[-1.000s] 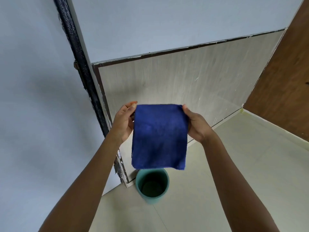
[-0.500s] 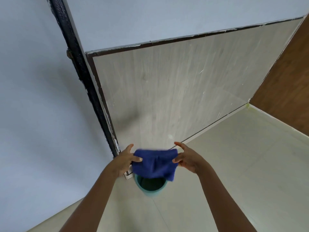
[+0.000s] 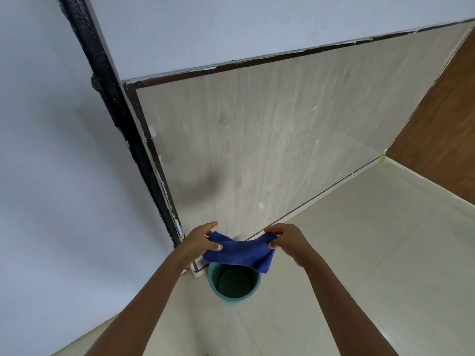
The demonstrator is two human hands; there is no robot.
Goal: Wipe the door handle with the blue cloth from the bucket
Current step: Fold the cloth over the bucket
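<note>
The blue cloth [image 3: 241, 252] hangs folded between both hands, just above the far rim of the teal bucket [image 3: 233, 294] that stands on the floor. My left hand [image 3: 199, 241] pinches the cloth's left edge with thumb on top. My right hand [image 3: 289, 238] pinches its right corner. The bucket's inside looks dark and holds nothing that I can see. No door handle is in view.
A black door frame [image 3: 120, 119] runs diagonally down to the floor beside the bucket. A pale wood-grain panel [image 3: 270, 129] stands behind it, a brown wooden surface [image 3: 444, 124] lies at the right, and cream floor tiles [image 3: 359, 253] spread around.
Both hands have brought the cloth down from chest height to just over the bucket. The cloth went from hanging open to bunched and sagging between the hands.
</note>
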